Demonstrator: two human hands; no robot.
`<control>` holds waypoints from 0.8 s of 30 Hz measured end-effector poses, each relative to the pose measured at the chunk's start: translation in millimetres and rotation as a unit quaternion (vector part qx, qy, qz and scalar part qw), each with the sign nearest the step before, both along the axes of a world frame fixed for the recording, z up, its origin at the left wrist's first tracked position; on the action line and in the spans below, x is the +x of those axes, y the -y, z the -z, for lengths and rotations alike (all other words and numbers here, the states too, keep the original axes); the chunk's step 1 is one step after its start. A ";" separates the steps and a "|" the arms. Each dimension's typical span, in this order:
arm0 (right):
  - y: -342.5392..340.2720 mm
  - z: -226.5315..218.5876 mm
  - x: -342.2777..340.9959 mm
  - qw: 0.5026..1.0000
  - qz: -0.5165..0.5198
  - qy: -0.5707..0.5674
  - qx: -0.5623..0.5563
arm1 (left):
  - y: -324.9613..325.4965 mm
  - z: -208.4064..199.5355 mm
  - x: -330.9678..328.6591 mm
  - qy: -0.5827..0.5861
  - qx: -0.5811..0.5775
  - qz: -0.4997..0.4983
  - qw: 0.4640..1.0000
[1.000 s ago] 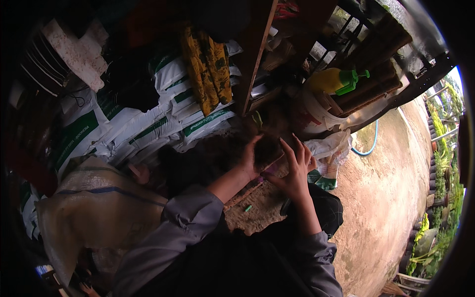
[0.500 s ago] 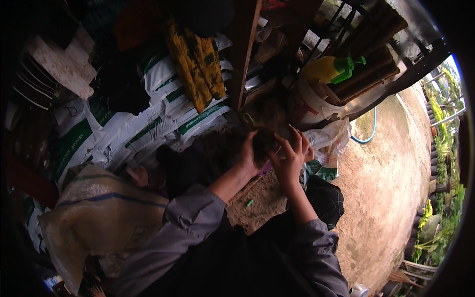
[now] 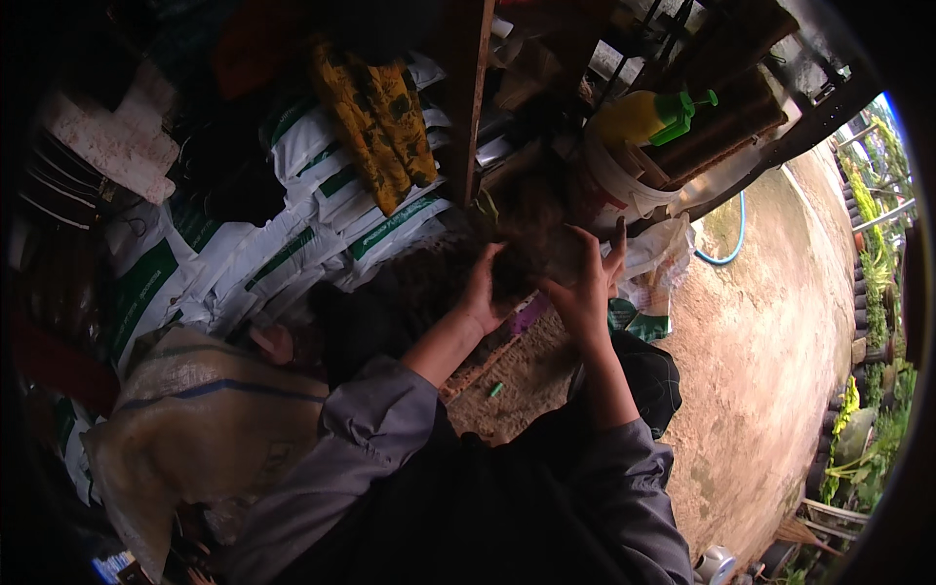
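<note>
Near the middle of the head view, a dark clump that looks like soil (image 3: 517, 270) sits between my two hands. My left hand (image 3: 481, 297) curves round its left side, with the thumb up along it. My right hand (image 3: 588, 292) is on the other side, fingers spread and bent, its thumb tip close to the clump's edge. Shadow and motion blur hide the clump's outline and some fingertips. Beneath the hands shows a purple piece (image 3: 529, 314), and a small green bit (image 3: 496, 389) lies on the brown ground.
White-and-green sacks (image 3: 292, 249) are piled to the left, a yellow patterned cloth (image 3: 375, 127) over them. A translucent woven sack (image 3: 219, 409) stands nearer. At the upper right, a white bucket (image 3: 624, 190) holds a yellow-green sprayer (image 3: 648, 117). A wooden post (image 3: 480, 107) rises ahead; a blue hose (image 3: 736, 234) lies on concrete.
My right hand has moved away from my left, and its fingers have spread wider. The dark clump now looks more blurred. The whole view has shifted slightly.
</note>
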State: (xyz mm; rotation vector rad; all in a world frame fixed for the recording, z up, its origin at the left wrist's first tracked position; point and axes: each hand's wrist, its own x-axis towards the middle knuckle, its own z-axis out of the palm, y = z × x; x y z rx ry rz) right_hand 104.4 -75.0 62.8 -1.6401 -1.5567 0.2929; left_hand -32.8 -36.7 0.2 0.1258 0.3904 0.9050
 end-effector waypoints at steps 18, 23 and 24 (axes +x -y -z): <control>5.4 20.8 3.0 0.974 -0.096 0.179 0.097 | 2.4 1.7 -9.8 0.008 0.032 0.025 0.999; 11.3 8.5 -0.4 0.945 -0.153 0.262 0.122 | 5.9 -10.8 -9.5 -0.026 0.001 0.023 0.999; 16.5 0.7 -1.2 0.948 -0.160 0.256 0.102 | 5.7 -12.1 -10.9 -0.029 -0.001 0.020 0.999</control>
